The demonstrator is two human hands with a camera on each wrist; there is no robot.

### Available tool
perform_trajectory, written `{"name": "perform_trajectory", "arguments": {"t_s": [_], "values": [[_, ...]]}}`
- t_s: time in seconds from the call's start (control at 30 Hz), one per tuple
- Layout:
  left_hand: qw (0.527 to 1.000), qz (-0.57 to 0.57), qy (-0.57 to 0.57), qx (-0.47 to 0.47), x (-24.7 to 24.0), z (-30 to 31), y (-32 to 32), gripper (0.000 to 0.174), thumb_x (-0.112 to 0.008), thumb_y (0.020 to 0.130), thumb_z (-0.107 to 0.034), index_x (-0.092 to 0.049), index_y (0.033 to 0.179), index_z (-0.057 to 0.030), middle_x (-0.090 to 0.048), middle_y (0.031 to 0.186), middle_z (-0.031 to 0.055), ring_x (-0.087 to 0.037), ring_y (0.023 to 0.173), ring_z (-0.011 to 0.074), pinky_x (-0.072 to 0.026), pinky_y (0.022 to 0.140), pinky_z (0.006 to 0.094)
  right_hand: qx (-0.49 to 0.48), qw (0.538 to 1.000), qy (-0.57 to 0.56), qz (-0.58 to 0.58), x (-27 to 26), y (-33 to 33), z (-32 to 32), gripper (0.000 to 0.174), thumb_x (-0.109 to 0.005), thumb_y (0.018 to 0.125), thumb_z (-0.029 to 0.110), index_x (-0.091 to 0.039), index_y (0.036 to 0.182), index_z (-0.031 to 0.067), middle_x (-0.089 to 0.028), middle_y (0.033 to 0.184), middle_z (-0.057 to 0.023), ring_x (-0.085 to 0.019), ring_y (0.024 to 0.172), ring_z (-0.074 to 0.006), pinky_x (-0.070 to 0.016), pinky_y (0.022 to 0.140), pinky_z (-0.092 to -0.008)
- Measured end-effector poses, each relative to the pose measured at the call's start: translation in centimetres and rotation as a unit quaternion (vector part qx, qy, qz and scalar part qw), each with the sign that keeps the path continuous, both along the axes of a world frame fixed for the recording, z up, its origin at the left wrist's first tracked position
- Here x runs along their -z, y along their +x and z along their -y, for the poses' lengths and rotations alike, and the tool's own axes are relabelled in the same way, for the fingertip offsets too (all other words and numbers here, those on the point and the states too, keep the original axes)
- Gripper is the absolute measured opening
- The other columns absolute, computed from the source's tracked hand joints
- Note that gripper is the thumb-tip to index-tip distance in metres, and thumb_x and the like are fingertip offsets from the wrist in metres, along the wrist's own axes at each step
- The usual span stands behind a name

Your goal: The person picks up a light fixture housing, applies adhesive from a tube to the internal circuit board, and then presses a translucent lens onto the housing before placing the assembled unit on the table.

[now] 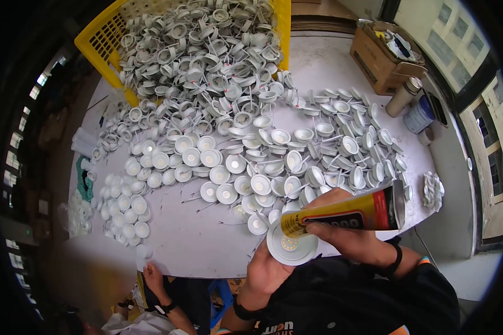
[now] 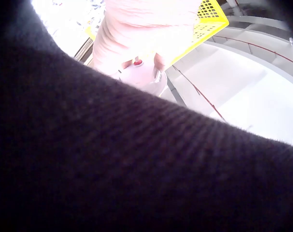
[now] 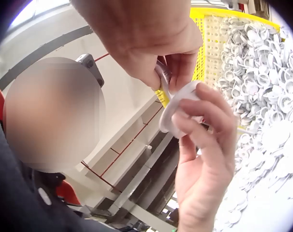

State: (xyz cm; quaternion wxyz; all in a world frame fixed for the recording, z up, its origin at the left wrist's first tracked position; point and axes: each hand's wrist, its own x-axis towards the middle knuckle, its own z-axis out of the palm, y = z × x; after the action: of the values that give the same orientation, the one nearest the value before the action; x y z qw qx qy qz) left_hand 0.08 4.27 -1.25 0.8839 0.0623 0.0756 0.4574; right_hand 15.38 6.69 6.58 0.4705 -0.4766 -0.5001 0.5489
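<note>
In the head view my left hand [image 1: 267, 272] holds a round white lamp housing [image 1: 303, 250] with a ring of small yellow LEDs facing up. My right hand [image 1: 349, 237] grips a yellow, black and red tube [image 1: 346, 215], its nozzle end down over the lamp's face. In the right wrist view the left fingers curl round the back of the lamp [image 3: 171, 115], and the right hand [image 3: 151, 43] pinches the tube close beside it. The left wrist view is mostly dark sleeve, with the left hand [image 2: 141, 34] on the lamp [image 2: 144, 79]. The nozzle tip is hidden.
Many white lamp housings [image 1: 349, 145] cover the table [image 1: 173, 234], spilling from a yellow crate [image 1: 103, 47]. A cardboard box [image 1: 374, 61], a steel flask [image 1: 403, 96] and a blue-labelled can [image 1: 419, 116] stand at the right. Another person's hand [image 1: 154, 277] is at the lower left.
</note>
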Motion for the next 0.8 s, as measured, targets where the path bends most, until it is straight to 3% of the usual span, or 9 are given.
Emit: {"name": "perform_trajectory", "arguments": {"t_s": [0.13,0.33,0.4,0.53,0.6,0.63,0.7,0.73,0.8], "values": [[0.997,-0.071,0.005,-0.012,-0.1,-0.1,-0.6,0.052,-0.034,0.083,-0.034,-0.023,0.122,-0.0021,-0.030,0.123,0.0116,-0.031,0.113,0.0235,-0.0282,0.092,0.0391,-0.026,0.996,-0.013,0.089,-0.4,0.5,0.0,0.020,-0.062,0.066,0.007,-0.053,0.083,0.0029,-0.051,0.084,-0.0071,-0.047,0.079,-0.0174,-0.0378,0.069,-0.0294],[0.980,-0.161,-0.042,-0.108,5.7,-0.6,-5.8,0.046,-0.031,0.084,-0.034,-0.030,0.117,-0.0009,-0.037,0.116,0.0114,-0.038,0.106,0.0209,-0.0325,0.088,0.0363,0.076,0.996,-0.004,-0.046,1.6,0.7,0.2,0.020,-0.059,0.067,0.004,-0.049,0.084,0.0005,-0.051,0.076,-0.0048,-0.051,0.062,-0.0110,-0.0427,0.056,-0.0216],[0.899,-0.405,-0.069,-0.151,10.1,-0.7,-8.5,0.041,-0.035,0.084,-0.034,-0.039,0.107,-0.0003,-0.045,0.104,0.0095,-0.046,0.096,0.0180,-0.0373,0.082,0.0331,0.094,0.994,-0.029,-0.056,1.7,0.3,0.3,0.021,-0.059,0.066,0.004,-0.048,0.083,-0.0001,-0.051,0.073,-0.0056,-0.051,0.060,-0.0111,-0.0432,0.056,-0.0221],[0.820,-0.518,-0.162,-0.183,17.2,-0.3,-13.5,0.038,-0.038,0.083,-0.035,-0.047,0.094,-0.0004,-0.049,0.089,0.0084,-0.048,0.088,0.0148,-0.0407,0.074,0.0289,0.106,0.993,-0.045,-0.026,3.1,0.3,0.3,0.022,-0.059,0.066,0.005,-0.047,0.083,-0.0007,-0.050,0.072,-0.0061,-0.050,0.058,-0.0115,-0.0435,0.055,-0.0229],[0.693,-0.697,-0.134,-0.126,20.4,-0.1,-15.5,0.040,-0.038,0.082,-0.036,-0.051,0.086,0.0007,-0.053,0.084,0.0129,-0.051,0.082,0.0206,-0.0417,0.068,0.0308,0.100,0.994,-0.041,-0.024,3.1,-0.1,0.0,0.022,-0.059,0.066,0.005,-0.047,0.084,-0.0008,-0.050,0.073,-0.0061,-0.050,0.058,-0.0116,-0.0434,0.054,-0.0228],[0.692,-0.697,-0.136,-0.129,20.9,-0.1,-16.1,0.040,-0.038,0.082,-0.036,-0.051,0.086,0.0007,-0.053,0.084,0.0129,-0.051,0.082,0.0206,-0.0417,0.068,0.0308,0.101,0.994,-0.041,-0.018,3.0,-0.3,-0.2,0.022,-0.058,0.066,0.005,-0.046,0.084,-0.0010,-0.050,0.073,-0.0061,-0.050,0.057,-0.0117,-0.0432,0.053,-0.0227],[0.499,-0.863,-0.030,-0.071,21.0,-0.4,-17.1,0.039,-0.039,0.081,-0.035,-0.054,0.083,0.0015,-0.056,0.076,0.0163,-0.053,0.072,0.0245,-0.0418,0.062,0.0318,0.109,0.993,-0.044,-0.015,3.1,-0.6,-0.5,0.023,-0.058,0.066,0.005,-0.046,0.085,-0.0012,-0.050,0.073,-0.0063,-0.050,0.057,-0.0120,-0.0430,0.053,-0.0224],[0.500,-0.862,-0.032,-0.072,20.5,-0.7,-17.5,0.039,-0.039,0.081,-0.035,-0.054,0.083,0.0015,-0.056,0.076,0.0163,-0.053,0.072,0.0245,-0.0418,0.062,0.0318,0.120,0.992,-0.048,-0.013,3.1,-0.8,-0.8,0.024,-0.058,0.066,0.005,-0.046,0.085,-0.0014,-0.049,0.073,-0.0065,-0.050,0.056,-0.0122,-0.0427,0.052,-0.0221],[0.390,-0.918,0.029,-0.062,19.2,-1.9,-18.7,0.041,-0.042,0.079,-0.037,-0.054,0.075,0.0021,-0.055,0.071,0.0172,-0.050,0.067,0.0337,-0.0394,0.064,0.0397,0.130,0.990,-0.050,-0.011,2.9,-1.4,-1.4,0.025,-0.058,0.066,0.007,-0.045,0.086,-0.0016,-0.049,0.070,-0.0065,-0.050,0.054,-0.0121,-0.0417,0.050,-0.0210]]}}
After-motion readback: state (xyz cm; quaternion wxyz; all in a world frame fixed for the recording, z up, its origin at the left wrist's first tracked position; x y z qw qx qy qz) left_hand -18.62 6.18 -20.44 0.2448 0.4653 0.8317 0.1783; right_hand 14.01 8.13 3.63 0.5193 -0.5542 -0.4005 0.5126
